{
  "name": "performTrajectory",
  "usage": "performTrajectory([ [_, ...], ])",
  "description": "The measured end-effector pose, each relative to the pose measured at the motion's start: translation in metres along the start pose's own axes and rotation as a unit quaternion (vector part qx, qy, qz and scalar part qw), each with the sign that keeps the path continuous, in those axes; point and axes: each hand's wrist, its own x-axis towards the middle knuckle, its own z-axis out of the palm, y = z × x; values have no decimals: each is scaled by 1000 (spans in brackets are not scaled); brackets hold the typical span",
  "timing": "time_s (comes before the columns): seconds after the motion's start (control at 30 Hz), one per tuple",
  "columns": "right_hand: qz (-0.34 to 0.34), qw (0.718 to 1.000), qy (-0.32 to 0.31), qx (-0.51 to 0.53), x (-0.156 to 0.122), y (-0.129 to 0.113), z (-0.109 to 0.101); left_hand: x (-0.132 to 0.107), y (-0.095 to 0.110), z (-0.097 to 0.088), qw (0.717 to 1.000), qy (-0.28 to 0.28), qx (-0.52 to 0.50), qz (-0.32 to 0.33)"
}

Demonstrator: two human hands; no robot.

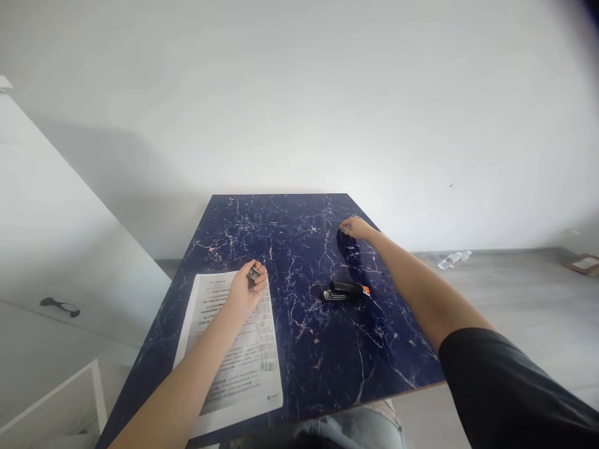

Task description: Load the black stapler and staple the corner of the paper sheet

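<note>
Over the upper right part of a printed sheet of paper [234, 386], my left hand [244, 288] is closed with its fingers curled round a small dark-grey metallic piece [254, 274]. Its exact kind is too small to make out. My right hand [359, 227] reaches to the far right of the table, fingertips pinched on a small shiny piece [345, 229] close to the surface. Between the hands, nearer to me, a black stapler [346, 290] with an orange end lies on its own, touched by neither hand.
The table [299, 249] has a dark blue marbled top and meets a white wall. A white cabinet [60, 262] with a dark handle stands at the left. On the floor at the right lie a clear plastic item [453, 259] and a cardboard box [584, 264].
</note>
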Motion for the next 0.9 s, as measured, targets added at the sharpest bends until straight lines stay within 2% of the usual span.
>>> performTrajectory([
  [0.13,-22,1000,0,11,6,-1,4,-2,0,-1,1000,11,0,-1],
  [0.27,-36,999,1,33,0,-8,1,-4,-2,-1,1000,15,5,-1],
  [0.47,-36,977,-70,200,-14,-30,-9,-4,-5,-3,1000,12,14,3],
  [0.63,-17,967,-40,253,-25,-53,-19,-2,-7,-6,1000,5,20,10],
  [0.73,-56,955,-25,290,-41,-92,-31,-2,-10,-3,999,28,44,6],
  [0.8,-156,936,-45,313,-56,-132,-36,-3,-12,2,998,48,49,-7],
  [0.9,-328,891,-75,306,-76,-198,-35,-5,-17,10,998,47,30,-37],
])
